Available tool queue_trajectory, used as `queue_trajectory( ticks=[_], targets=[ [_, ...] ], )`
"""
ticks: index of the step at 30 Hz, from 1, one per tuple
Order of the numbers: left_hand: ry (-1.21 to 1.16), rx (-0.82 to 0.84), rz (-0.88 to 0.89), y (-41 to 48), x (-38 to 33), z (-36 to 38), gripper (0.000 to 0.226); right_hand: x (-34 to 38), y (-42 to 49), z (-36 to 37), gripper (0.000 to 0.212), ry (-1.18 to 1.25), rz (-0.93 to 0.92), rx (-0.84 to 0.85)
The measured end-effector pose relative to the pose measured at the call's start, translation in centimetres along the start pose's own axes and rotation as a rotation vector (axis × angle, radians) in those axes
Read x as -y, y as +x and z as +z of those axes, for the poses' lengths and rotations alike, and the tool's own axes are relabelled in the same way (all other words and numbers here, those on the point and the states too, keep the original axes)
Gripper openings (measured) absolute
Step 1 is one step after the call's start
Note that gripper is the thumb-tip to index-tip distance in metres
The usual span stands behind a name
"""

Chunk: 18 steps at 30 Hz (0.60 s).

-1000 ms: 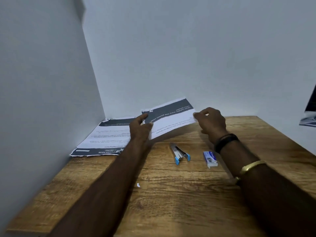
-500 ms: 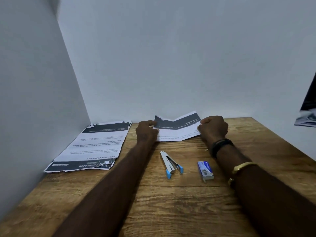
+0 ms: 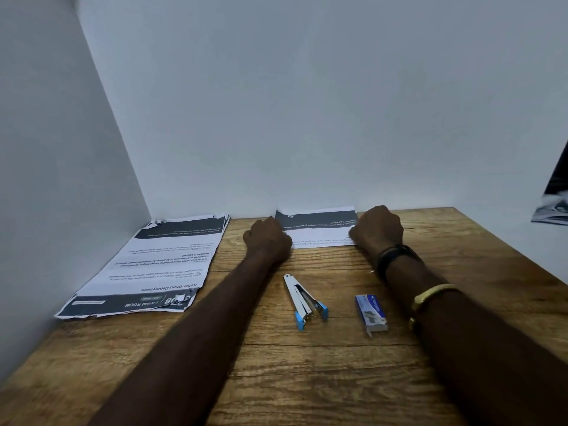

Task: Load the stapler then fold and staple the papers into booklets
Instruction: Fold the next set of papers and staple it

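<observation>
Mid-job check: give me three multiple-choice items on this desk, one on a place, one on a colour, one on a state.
1. Relative to the stapler, the staple box lies: A) to its left B) to its right C) on top of it.
2. The stapler's end caps are: A) blue B) red C) green.
3. The stapler is: A) standing upright B) shut flat C) hinged open on the table.

Answers: 1 B, the box sits apart from the stapler on its right side; 2 A, both tips show blue; 3 C, its two arms spread in a V, with nothing touching it.
</observation>
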State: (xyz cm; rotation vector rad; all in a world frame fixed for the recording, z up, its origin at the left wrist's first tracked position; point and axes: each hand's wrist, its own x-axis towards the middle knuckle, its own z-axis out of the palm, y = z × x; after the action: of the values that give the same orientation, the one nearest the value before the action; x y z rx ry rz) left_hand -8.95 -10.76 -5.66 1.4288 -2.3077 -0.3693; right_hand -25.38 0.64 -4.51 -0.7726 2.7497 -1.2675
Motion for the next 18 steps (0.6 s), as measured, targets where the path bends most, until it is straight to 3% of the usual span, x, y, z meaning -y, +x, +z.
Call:
queue_trajectory(
  ticks=[8,11,18],
  targets=[
    [-0.167,-0.043,0.05,-0.6,0.4,-0.7,0.033,0.3,-1.0,-0.4,0.023,-0.081,-0.089,-0.041],
    [-0.36,-0.137,0.084,-1.7,0.8,-1.7,0.035,1.6,-2.4,-0.7,0.024,0.054,-0.205,-0.077],
    [-0.56,-0.338,0.123,-4.2,3.0,-6.5,0.015,9.2,-9.0,0.8,0.018,0.229,-0.412,0.128]
  ],
)
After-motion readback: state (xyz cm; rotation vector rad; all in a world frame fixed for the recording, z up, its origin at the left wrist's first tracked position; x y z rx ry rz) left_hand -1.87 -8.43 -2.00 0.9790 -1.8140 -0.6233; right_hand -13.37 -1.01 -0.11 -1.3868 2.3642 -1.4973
